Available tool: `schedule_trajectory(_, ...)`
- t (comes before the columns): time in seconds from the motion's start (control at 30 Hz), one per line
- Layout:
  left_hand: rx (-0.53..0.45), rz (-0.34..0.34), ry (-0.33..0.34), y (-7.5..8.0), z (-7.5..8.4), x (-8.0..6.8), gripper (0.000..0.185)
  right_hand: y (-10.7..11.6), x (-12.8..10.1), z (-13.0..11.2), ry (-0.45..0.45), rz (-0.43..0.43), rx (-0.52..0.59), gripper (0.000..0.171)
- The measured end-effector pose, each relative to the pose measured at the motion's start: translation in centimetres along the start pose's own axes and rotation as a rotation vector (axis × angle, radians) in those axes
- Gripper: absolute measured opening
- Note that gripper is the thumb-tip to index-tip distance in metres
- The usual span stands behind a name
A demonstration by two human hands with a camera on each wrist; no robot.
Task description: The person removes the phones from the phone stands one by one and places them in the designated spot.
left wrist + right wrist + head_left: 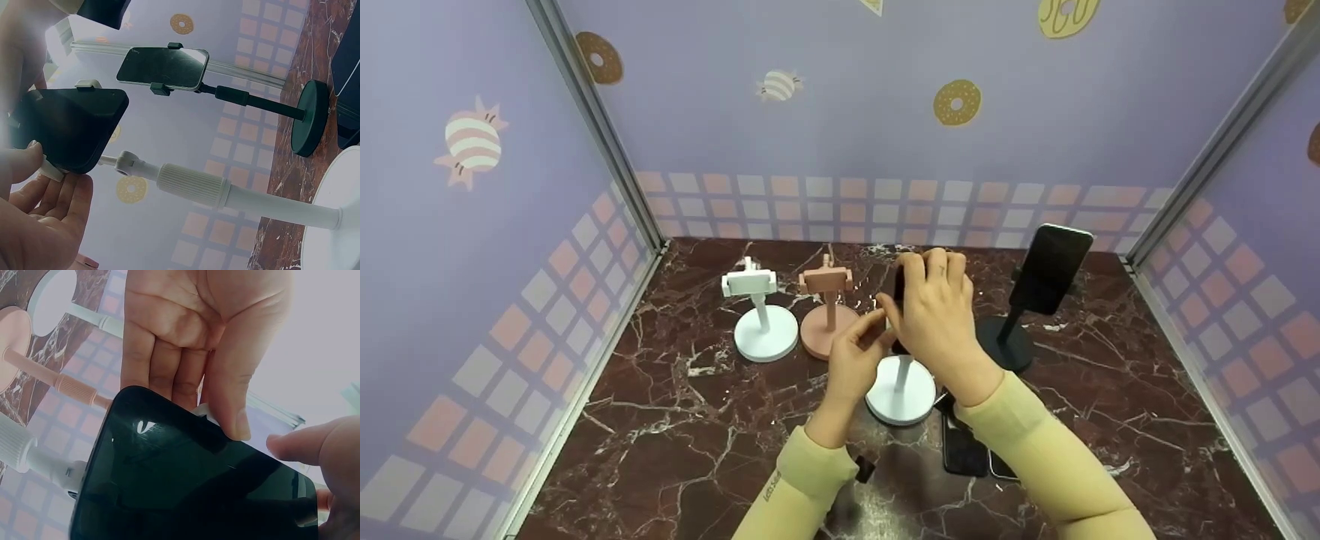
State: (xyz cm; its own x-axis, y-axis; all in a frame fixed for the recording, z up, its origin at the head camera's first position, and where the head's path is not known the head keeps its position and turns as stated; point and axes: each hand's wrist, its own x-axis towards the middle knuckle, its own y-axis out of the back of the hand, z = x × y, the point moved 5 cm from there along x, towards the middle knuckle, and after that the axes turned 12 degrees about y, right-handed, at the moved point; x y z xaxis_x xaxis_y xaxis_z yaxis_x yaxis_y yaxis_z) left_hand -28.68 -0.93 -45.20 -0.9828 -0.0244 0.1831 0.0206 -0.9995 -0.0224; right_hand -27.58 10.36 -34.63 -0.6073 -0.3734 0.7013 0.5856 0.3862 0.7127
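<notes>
A dark smartphone (73, 124) sits at the head of a white phone stand (901, 394), between the pale jaws of its clamp (88, 84). My left hand (855, 365) pinches the clamp at the phone's near side edge; its thumb overlaps the screen and its fingers go behind. From the other side, my right hand (939, 311) holds the phone near its top end, with the thumb (304, 444) by the edge in the right wrist view. Most of the right fingers' contact is hidden there. In the head view, the hands cover most of the phone.
Left of the hands stand a white phone stand (765, 334) and a pink one (826, 330). A black stand (1006, 345) on the right carries another phone (1050, 270). More phones (964, 452) lie on the marble tabletop (675, 450) by the right forearm. Patterned walls enclose it.
</notes>
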Motion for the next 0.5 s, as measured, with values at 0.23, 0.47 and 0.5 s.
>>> schedule_trajectory(0.23, 0.001, 0.005, 0.001, 0.00, 0.01, -0.06, 0.029, -0.12, 0.07, -0.16, -0.007, -0.012, -0.036, 0.054)
schedule_trajectory(0.47, -0.033, -0.010, 0.009, -0.10, -0.08, -0.02, 0.030, -0.27, 0.17, -0.17, -0.033, -0.030, -0.053, 0.055)
schedule_trajectory(0.5, -0.036, -0.015, 0.004, -0.12, -0.08, -0.01, 0.030, -0.29, 0.17, -0.17, -0.034, -0.028, -0.054, 0.054)
